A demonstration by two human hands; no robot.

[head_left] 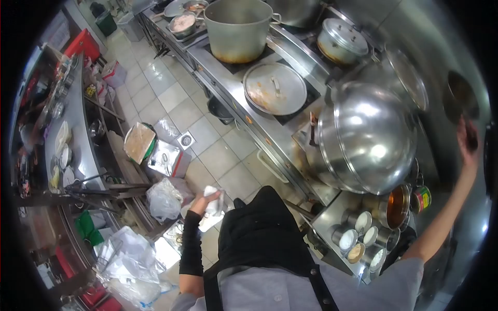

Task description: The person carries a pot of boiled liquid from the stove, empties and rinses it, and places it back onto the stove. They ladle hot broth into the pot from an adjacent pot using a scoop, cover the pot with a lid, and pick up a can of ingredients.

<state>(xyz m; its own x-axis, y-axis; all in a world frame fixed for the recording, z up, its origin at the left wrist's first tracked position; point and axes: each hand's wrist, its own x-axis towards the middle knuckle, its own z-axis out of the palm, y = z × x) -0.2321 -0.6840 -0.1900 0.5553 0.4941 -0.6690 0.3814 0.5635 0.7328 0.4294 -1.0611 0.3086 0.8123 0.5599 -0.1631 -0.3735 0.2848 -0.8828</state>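
My left hand is closed on a crumpled white cloth, held low over the floor beside my black apron. My right hand is stretched far out to the right, close to the steel wall. Its fingers look curled around something dark that I cannot make out. Just above it, a round dark brown shape shows against the wall; whether it is an object or a reflection is unclear. Nearest on that side is a large, domed steel vessel over the stove.
A big stockpot, a flat lid and a lidded pot sit on the stove. Several seasoning tins stand by a pot of reddish-brown liquid. Plastic bags and a box lie at left.
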